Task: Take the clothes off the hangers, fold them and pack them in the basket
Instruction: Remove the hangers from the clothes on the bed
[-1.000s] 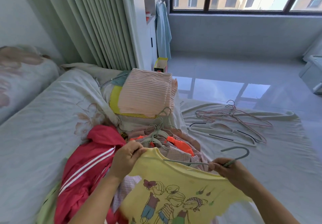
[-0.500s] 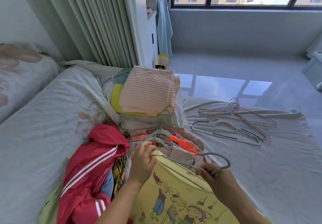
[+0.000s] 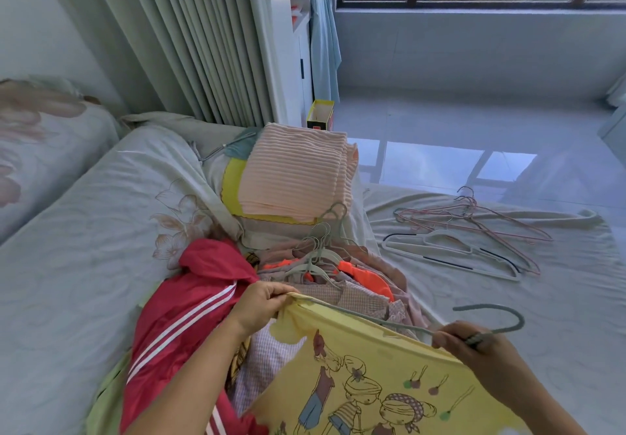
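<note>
Pinching the yellow cartoon T-shirt [image 3: 366, 367] at its shoulder, the left hand [image 3: 261, 306] holds it while the right hand [image 3: 474, 350] grips the grey hanger [image 3: 487, 319] at 4 o'clock.

No words, brand names or numbers can be read anywhere. The yellow shirt [image 3: 372, 377] carries only a printed drawing of cartoon children, with no lettering on it. The small yellow box [image 3: 320, 114] on the floor past the far edge of the bed [image 3: 84, 248] shows a red patch low on its side, too small to read.
</note>
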Demonstrator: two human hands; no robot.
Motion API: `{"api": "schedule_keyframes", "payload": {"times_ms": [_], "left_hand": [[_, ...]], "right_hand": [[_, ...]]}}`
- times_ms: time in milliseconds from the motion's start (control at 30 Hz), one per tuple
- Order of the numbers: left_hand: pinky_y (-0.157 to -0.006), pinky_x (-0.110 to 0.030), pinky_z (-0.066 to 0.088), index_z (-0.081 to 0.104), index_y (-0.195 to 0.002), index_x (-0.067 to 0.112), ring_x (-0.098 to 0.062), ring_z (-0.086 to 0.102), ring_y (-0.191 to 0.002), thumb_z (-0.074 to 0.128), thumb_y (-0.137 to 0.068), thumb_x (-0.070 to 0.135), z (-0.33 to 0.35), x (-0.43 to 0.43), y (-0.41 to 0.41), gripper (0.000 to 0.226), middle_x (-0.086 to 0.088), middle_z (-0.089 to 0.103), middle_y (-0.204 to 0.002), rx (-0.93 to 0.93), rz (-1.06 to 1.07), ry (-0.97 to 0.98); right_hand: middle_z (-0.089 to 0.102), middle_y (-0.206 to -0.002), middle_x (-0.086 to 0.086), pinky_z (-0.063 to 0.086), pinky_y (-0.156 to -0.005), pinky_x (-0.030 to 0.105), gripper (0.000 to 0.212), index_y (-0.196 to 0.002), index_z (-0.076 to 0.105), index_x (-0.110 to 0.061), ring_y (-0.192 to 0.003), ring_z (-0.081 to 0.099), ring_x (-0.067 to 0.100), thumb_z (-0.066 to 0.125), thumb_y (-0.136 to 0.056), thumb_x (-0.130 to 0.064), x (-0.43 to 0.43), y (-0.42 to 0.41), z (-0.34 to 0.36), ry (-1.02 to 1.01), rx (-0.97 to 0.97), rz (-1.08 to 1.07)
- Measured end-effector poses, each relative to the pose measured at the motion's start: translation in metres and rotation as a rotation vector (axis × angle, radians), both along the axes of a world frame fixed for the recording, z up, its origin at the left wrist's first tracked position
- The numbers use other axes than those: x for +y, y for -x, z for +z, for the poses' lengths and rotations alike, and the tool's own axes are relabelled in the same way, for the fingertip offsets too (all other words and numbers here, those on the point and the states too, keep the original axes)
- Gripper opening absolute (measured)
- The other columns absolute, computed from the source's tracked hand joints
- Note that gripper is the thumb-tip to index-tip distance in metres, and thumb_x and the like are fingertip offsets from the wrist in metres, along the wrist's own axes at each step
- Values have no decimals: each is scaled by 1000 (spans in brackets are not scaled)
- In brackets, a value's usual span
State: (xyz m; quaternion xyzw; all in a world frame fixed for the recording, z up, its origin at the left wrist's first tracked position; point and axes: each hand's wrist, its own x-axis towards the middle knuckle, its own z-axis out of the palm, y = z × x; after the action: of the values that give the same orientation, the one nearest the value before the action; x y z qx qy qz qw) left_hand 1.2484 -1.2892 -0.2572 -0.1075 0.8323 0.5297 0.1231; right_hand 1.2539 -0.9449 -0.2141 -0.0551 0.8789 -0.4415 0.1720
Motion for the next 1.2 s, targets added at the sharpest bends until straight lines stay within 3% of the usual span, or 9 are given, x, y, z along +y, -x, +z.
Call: {"api": "schedule_keyframes", "payload": {"times_ms": [67,133,200,300,600,867,933,1000,1200], "left_hand": [[-63,-18,54,71,-86,14,-8,67,-71,61,-86,0,-3,-1,-1,17,3,72,-76,-29,83,-166],[-62,-21,54,71,-86,9,-14,66,-69,60,-86,1,-8,1,-4,14,-2,72,-75,-41,201,-305],[-59,-21,53,69,-85,5,-15,64,-66,56,-88,3,-16,10,-9,13,-6,70,-74,-47,322,-459],[-62,-23,53,65,-89,4,-15,62,-69,53,-91,8,-26,25,-11,12,-7,68,-78,-47,402,-533],[-76,-30,48,57,-109,16,-14,59,-81,50,-94,21,-26,32,-6,17,-1,63,-87,-6,411,-556],[-68,-14,40,56,-83,21,-10,53,-75,49,-95,9,-30,6,1,18,2,54,-81,311,20,205],[-70,-14,40,56,-81,25,-7,53,-76,47,-96,11,-27,1,0,22,1,56,-82,279,-26,149],[-71,-13,41,61,-83,28,-4,55,-79,46,-93,20,-24,-1,-2,19,7,59,-81,223,-53,11],[-71,-14,45,69,-93,19,-3,59,-77,46,-89,25,-13,3,-11,24,11,67,-81,102,-106,-260]], "right_hand": [[66,-72,-18,42,-58,11,54,-69,66,-46,-73,60,3,45,-50,-93,1,-1,6,21,-16,-30],[65,-64,-7,37,-53,11,22,-61,69,-36,-60,55,5,66,-77,-50,-1,0,7,96,-54,-92],[62,-54,-5,33,-48,8,33,-56,70,-24,-51,50,0,63,-85,-10,-3,1,1,178,-82,-140],[52,-40,-11,32,-43,4,25,-65,68,-3,-42,47,-7,57,-87,0,-7,1,-7,182,-135,-183],[48,-36,-12,32,-41,5,19,-72,67,4,-37,45,-8,57,-87,-1,-25,5,-8,268,-154,-198],[48,-37,-12,32,-42,7,20,-67,71,-6,-38,46,-3,61,-85,-5,-25,6,-4,207,-98,-99],[45,-38,-9,29,-41,8,27,-62,72,-14,-37,40,0,73,-78,-36,-23,8,-1,232,-128,-90],[38,-42,-4,25,-41,9,64,-64,73,-17,-39,32,2,68,-48,-79,-15,9,-4,217,-154,-90],[27,-48,0,17,-39,16,87,-68,71,-3,-42,22,9,77,-26,-78,6,7,-9,331,-304,-192]]}}
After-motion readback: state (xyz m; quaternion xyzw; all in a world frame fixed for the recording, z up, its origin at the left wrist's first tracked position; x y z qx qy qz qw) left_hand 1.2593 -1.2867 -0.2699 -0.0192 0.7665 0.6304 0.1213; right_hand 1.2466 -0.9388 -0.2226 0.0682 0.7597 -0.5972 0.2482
